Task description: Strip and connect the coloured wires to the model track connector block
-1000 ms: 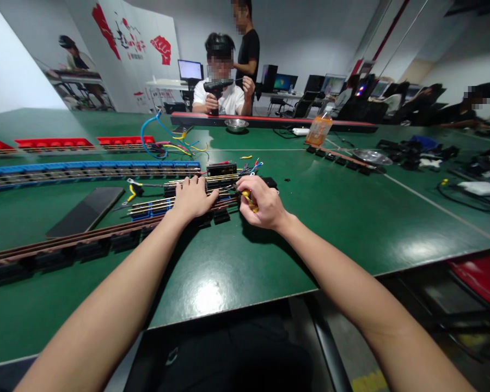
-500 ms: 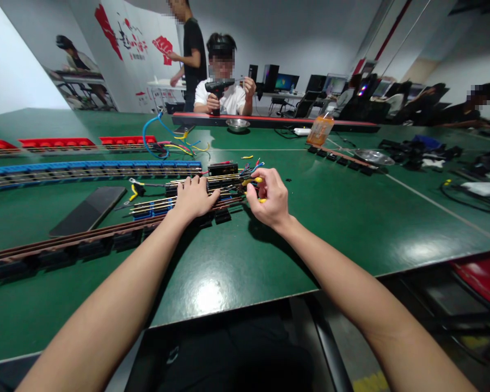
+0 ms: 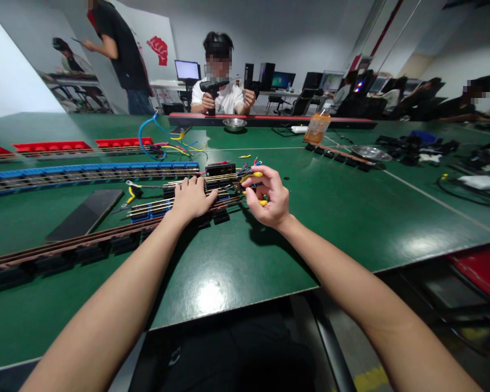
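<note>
My left hand (image 3: 193, 199) lies with fingers spread across several brass and brown metal strips, pressing on them from above. Blue plastic holders (image 3: 151, 211) sit under some of these strips, left of the hand. In my right hand (image 3: 271, 197) are pliers with yellow handles (image 3: 263, 202), the handles spread apart between thumb and fingers. The plier jaws point left at the right-hand ends of the strips; what lies between them is too small to tell. Thin wires (image 3: 255, 163) in red and blue stick up beside the jaws. A black block (image 3: 220, 169) stands just behind the strips.
A phone (image 3: 85, 214) lies to the left, above a long brown rail (image 3: 71, 247) on black holders. Behind are a blue rail row (image 3: 90, 170), red holders (image 3: 51, 147) and coiled blue cable (image 3: 141, 136). A metal bowl (image 3: 234, 125) and orange bottle (image 3: 317, 128) stand farther back. A co-worker opposite holds a power drill (image 3: 212, 87).
The plier handles have spread wider as my right fingers opened. My left hand stays on the strips. A standing person in the background has moved left.
</note>
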### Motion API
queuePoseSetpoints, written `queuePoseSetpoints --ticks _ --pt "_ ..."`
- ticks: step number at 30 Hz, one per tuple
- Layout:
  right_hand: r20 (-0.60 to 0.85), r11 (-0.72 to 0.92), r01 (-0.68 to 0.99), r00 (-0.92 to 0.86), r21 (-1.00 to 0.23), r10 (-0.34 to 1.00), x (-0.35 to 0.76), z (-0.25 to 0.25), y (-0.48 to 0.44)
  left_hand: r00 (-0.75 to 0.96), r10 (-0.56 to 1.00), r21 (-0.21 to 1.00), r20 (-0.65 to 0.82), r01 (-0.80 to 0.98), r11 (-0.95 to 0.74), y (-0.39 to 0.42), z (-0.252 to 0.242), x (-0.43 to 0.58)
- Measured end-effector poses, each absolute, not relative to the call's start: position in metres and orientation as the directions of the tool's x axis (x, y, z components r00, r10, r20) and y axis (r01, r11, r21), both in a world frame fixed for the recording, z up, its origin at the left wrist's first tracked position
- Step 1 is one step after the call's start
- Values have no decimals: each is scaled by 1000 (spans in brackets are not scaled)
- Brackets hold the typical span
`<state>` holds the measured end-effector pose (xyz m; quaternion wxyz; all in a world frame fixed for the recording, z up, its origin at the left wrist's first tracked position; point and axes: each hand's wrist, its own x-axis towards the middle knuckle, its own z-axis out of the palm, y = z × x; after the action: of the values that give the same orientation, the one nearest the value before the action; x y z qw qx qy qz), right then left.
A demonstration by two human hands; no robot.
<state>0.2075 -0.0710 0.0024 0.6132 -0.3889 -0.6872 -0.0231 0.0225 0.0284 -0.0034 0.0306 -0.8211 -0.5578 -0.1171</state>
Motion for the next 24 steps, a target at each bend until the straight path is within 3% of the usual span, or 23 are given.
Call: queuePoseSetpoints --ticks 8,17,24 --pt "862 727 482 140 -489 487 211 1 -70 351 911 82 218 923 -376 28 -2 22" --pt "844 716 485 92 -502 529 215 -2 -65 349 910 69 224 926 -372 28 -4 23" --pt "846 698 592 -51 -403 531 215 1 -67 348 909 56 231 928 -370 27 -3 23"
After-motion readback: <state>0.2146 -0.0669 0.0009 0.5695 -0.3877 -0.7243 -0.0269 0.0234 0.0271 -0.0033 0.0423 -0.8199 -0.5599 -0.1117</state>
